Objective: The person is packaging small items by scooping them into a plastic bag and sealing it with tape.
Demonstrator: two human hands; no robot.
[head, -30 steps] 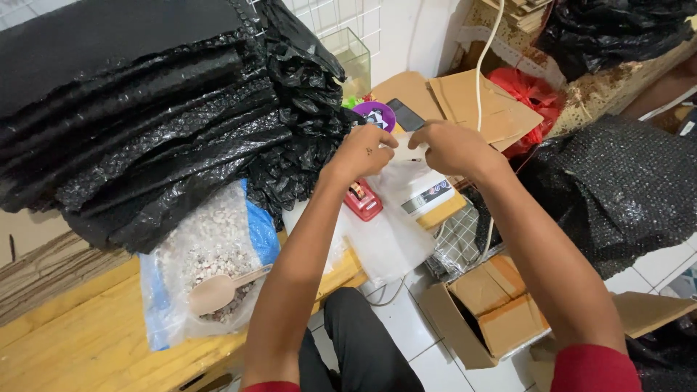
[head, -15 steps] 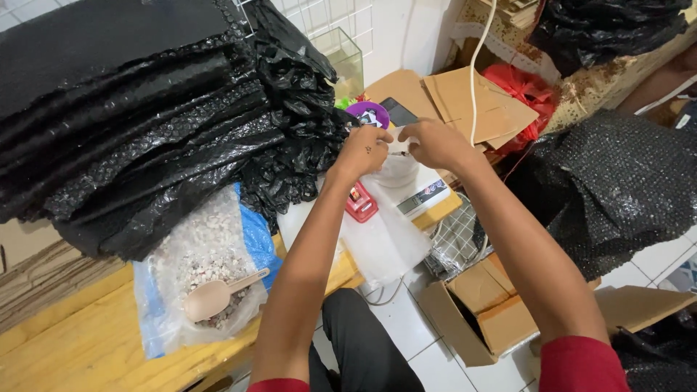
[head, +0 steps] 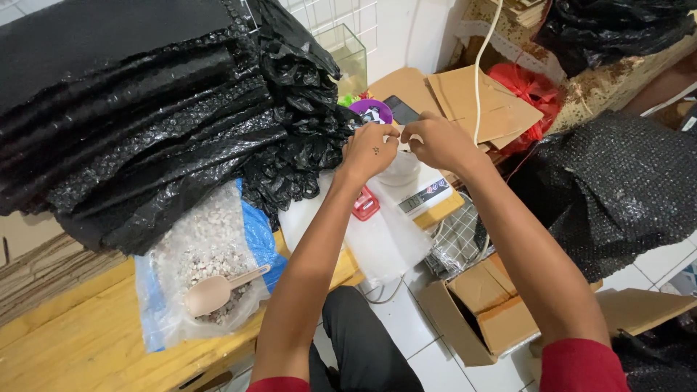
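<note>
Our left hand (head: 370, 151) and right hand (head: 430, 141) meet fingertip to fingertip above a small clear plastic bag (head: 398, 168), both pinched shut on its upper edge; we judge the step in hand to be closing or sealing the mouth of this bag. The bag hangs over a white weighing scale (head: 425, 190) at the far end of the wooden counter (head: 87, 348). Just below the left hand lies a small red tool (head: 365, 205), its kind unclear, beside a loose sheet of clear plastic (head: 385, 243). Nearer to us, a large open bag of pale gravel (head: 207, 243) holds a beige plastic scoop (head: 214, 290). A stack of black bubble wrap (head: 138, 109) fills the counter's left side. Beyond the hands sit a purple-rimmed container (head: 372, 110) and cardboard pieces (head: 483, 105); an open cardboard box (head: 494, 308) stands on the tiled floor. The next move, we judge, calls for keeping both edges aligned.
</note>
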